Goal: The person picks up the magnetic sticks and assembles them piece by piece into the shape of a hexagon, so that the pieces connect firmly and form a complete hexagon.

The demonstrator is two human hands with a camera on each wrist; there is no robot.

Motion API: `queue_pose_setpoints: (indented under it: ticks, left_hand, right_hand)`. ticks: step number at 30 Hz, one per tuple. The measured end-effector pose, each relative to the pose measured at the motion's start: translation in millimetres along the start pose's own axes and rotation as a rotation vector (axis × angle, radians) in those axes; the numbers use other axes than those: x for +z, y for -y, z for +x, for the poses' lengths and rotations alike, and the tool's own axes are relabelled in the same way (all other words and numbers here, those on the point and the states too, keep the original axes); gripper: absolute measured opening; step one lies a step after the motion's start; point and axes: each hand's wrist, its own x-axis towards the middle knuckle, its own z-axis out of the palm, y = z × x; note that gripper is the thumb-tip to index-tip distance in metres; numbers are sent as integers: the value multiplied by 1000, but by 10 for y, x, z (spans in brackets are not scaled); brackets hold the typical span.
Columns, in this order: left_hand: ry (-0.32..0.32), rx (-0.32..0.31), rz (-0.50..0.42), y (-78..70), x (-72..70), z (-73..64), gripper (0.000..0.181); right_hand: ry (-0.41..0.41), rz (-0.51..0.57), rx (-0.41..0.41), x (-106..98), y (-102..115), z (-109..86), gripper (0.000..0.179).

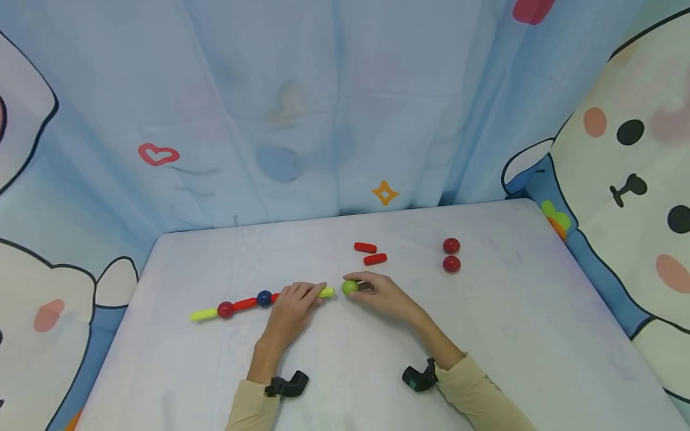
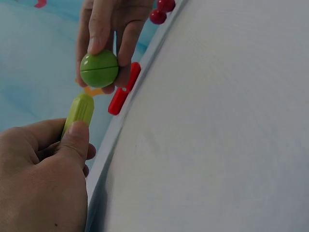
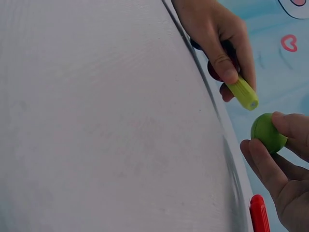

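Note:
A row of joined toy pieces lies across the table, left of centre. It runs from a yellow-green stick (image 1: 203, 314) through a red ball (image 1: 225, 309), a red stick (image 1: 245, 304) and a blue ball (image 1: 264, 299) to pieces partly hidden under my left hand (image 1: 293, 308). That hand pinches the yellow-green stick (image 2: 79, 110) at the row's right end, whose tip sticks out past the fingers. A dark red ball (image 3: 215, 71) shows beneath the hand in the right wrist view. My right hand (image 1: 385, 294) pinches a green ball (image 1: 350, 287), held a small gap away from that tip.
Two loose red sticks, one (image 1: 365, 247) behind the other (image 1: 375, 259), lie beyond my right hand. Farther right are two red balls, the back one (image 1: 451, 245) and the front one (image 1: 451, 264). A printed blue curtain (image 1: 323, 179) hangs behind the white table (image 1: 512, 311).

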Motion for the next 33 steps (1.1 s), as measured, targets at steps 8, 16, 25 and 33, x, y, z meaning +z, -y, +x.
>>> queue_pose_setpoints:
  ticks: [8,16,25,33]
  left_hand:
    - [-37,62,-2,-13,19,16,42]
    - [-94,116,-29,-3,33,19,46]
    - [-90,120,-40,-1,45,14,45]
    - [-88,119,-39,-9,41,6,43]
  right_hand:
    - [1,-10,-5,14,17,7,41]
    - [-1,-14,-9,15,-8,9,40]
    - [11,34,-27,29,-1,11,41]
    - [17,45,-18,49,3,11,40]
